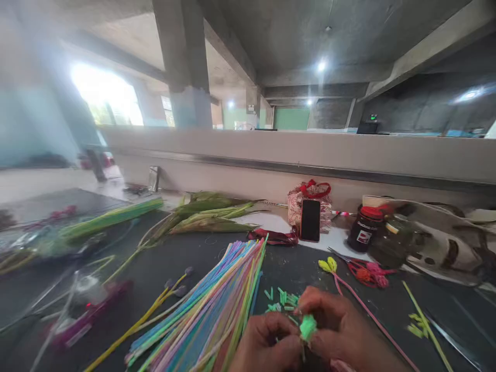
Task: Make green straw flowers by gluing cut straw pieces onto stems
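Low in the head view, my left hand (271,343) and my right hand (341,330) meet, their fingers pinched around a small fuzzy green piece (308,327). Its lower end is hidden by the fingers. Just behind the hands lie several short green cut pieces (284,298) on the dark table (310,263). Beside my left hand spreads a large bundle of long pastel strips (209,310). A pink stem with a yellow tip (331,265) runs past the right hand.
Corn husks (211,214), a phone (310,220) against a patterned bag (295,206), a red-lidded jar (364,230) and a glass jar (391,240) stand at the back. Tweezers (453,338) and a green stem (426,325) lie right; a purple tool (87,320) lies left.
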`<control>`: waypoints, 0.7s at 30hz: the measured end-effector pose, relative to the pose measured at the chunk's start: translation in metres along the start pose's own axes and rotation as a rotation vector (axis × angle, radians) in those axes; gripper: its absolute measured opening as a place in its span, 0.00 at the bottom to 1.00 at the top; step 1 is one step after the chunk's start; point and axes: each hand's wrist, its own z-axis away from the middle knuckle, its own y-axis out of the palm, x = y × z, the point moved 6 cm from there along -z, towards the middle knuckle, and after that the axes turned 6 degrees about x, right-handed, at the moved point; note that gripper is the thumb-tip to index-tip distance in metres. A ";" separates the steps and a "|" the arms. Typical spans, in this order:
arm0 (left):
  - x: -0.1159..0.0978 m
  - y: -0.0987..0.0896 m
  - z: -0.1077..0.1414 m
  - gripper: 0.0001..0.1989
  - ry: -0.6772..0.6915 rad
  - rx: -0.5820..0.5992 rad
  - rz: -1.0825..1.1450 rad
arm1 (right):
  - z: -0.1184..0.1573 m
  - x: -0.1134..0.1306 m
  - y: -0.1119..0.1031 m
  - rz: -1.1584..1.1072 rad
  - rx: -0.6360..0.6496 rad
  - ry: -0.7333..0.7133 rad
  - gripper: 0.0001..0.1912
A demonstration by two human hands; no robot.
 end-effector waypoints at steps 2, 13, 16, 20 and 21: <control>0.007 0.000 -0.004 0.05 -0.005 0.012 0.002 | 0.000 0.000 0.001 -0.037 -0.001 0.010 0.12; 0.022 -0.003 -0.010 0.09 0.041 0.077 0.071 | 0.001 -0.008 -0.001 -0.086 -0.001 0.071 0.10; 0.024 -0.004 -0.012 0.09 0.058 0.081 0.037 | 0.000 -0.006 -0.003 -0.024 -0.027 0.008 0.07; 0.024 -0.004 -0.014 0.11 0.074 0.098 0.040 | 0.000 -0.003 -0.006 0.083 -0.046 -0.079 0.05; 0.024 -0.004 -0.014 0.12 0.073 0.101 0.045 | 0.000 -0.003 -0.007 0.090 -0.050 -0.090 0.04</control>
